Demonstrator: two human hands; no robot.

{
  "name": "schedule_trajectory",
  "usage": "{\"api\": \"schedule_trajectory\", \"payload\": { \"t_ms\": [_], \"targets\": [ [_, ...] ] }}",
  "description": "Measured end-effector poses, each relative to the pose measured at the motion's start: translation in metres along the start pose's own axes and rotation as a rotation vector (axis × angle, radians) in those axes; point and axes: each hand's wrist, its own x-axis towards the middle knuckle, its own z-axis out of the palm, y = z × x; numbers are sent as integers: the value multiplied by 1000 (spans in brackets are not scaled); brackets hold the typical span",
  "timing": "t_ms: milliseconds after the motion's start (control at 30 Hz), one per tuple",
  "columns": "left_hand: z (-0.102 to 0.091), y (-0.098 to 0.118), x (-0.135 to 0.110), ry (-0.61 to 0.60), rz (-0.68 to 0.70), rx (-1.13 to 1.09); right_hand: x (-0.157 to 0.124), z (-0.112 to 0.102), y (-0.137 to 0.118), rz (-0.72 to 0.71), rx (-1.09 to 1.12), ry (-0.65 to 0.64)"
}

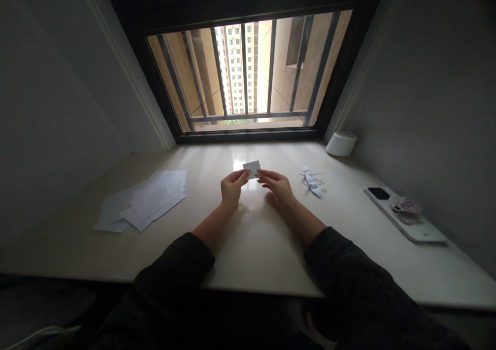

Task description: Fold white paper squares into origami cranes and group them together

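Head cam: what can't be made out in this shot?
- Head view, white paper square: left hand and right hand cover its lower edge; any creases are too small to see.
- Head view, folded paper crane: too small to make out its folds.
- Head view, white cylinder: too small and dim to identify.
- Head view, cable: cut off by the bottom-left frame edge; its ends are out of view.

Daylight from a barred window [248, 71] glares on the tabletop [256, 252], throwing soft shadow beneath the right hand [278, 188]; corners fall dim.
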Motion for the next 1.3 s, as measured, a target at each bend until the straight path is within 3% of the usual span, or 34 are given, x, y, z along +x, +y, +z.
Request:
{"api": "schedule_trajectory", "payload": {
  "t_ms": [533,1300],
  "targets": [
    [1,-3,0,65,-41,-30,0,2,-1,10,-36,-16],
    [0,-4,4,41,-67,-88,3,0,0,11,-8,36]
  ]
}}
